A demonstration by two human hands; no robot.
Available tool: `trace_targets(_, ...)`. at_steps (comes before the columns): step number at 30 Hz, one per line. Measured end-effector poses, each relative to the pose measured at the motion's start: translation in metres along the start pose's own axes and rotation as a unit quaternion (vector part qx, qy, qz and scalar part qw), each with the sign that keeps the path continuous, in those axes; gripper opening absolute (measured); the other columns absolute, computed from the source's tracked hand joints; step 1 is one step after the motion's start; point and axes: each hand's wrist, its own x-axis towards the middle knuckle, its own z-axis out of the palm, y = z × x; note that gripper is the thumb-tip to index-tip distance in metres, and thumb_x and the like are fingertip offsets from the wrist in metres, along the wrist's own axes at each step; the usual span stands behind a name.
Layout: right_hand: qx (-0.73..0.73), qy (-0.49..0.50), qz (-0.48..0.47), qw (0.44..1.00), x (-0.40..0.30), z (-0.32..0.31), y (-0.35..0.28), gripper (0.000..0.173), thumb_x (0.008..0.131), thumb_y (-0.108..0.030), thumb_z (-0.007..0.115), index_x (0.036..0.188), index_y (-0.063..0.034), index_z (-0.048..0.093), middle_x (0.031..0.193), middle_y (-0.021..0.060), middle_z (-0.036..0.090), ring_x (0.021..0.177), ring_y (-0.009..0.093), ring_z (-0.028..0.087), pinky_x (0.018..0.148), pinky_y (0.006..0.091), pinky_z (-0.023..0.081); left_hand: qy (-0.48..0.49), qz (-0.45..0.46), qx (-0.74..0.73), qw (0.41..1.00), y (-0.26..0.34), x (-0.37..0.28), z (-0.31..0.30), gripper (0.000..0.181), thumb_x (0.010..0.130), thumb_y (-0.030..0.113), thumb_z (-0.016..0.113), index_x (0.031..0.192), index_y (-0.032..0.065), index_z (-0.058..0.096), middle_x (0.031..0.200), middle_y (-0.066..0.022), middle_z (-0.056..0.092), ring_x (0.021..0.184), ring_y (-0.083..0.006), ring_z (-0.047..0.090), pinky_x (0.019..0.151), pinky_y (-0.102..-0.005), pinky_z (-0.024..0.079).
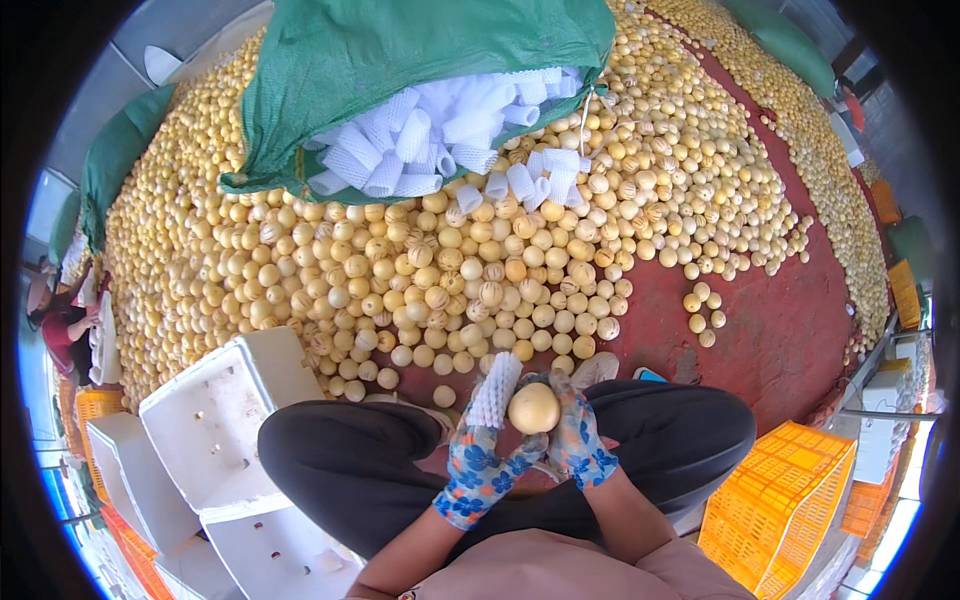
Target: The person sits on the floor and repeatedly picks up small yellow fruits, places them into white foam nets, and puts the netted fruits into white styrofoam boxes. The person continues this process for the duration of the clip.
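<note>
My left hand (477, 454), in a blue-and-orange flowered glove, holds a white foam net sleeve (495, 391) that stands up from the fingers. Beside the sleeve, a smooth pale-yellow pepino melon (534, 409) rests in my right hand (576, 429), gloved to match. The melon is outside the sleeve, and my left thumb lies just below it. Ahead, a large pile of pepino melons (420, 279), some striped, covers much of the floor. A green woven sack (442, 37) lies on the pile, its mouth spilling more foam net sleeves (412, 139).
White foam boxes (217, 427) stand by my left knee. A yellow plastic crate (780, 502) is at my right. Several loose melons (703, 307) lie on the red floor (750, 345). At far left, a person (64, 322) holds a white foam tray or box.
</note>
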Motion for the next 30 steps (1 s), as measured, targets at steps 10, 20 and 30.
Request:
trace_targets(10,-0.227,-0.142,-0.206,0.941,-0.038,0.020,-0.082,0.055,0.067,-0.015,0.063,0.114,0.0005,0.038,0.110,0.0172,0.046,0.100,0.031,0.047,0.084,0.0319,0.040,0.105,0.131,0.150,0.974,0.032,-0.031,-0.022,0.055,0.061,0.014,0.069,0.109,-0.0014,0.048,0.109,-0.0135,0.053,0.098,-0.0275,0.051,0.086,-0.0349,0.038)
trace_targets(20,-0.160,-0.205,-0.062,0.964,-0.005,0.013,-0.069,0.014,0.073,-0.006,0.052,0.086,-0.0021,0.057,0.078,0.0107,0.058,0.069,0.022,0.056,0.059,0.0311,0.044,0.084,0.044,-0.046,0.994,0.021,-0.050,-0.019,0.062,0.057,0.021,0.073,0.110,-0.0008,0.048,0.112,-0.0131,0.050,0.099,-0.0255,0.050,0.088,-0.0340,0.036)
trace_targets(30,-0.337,-0.370,-0.128,0.856,-0.008,0.011,-0.072,0.038,0.078,-0.004,0.047,0.115,-0.0024,0.041,0.113,0.0122,0.046,0.108,0.023,0.044,0.091,0.0295,0.036,0.017,-0.262,-0.535,0.803,-0.020,-0.048,-0.020,0.073,0.063,0.044,0.068,0.114,0.0004,0.038,0.103,-0.0117,0.051,0.093,-0.0213,0.052,0.077,-0.0327,0.046)
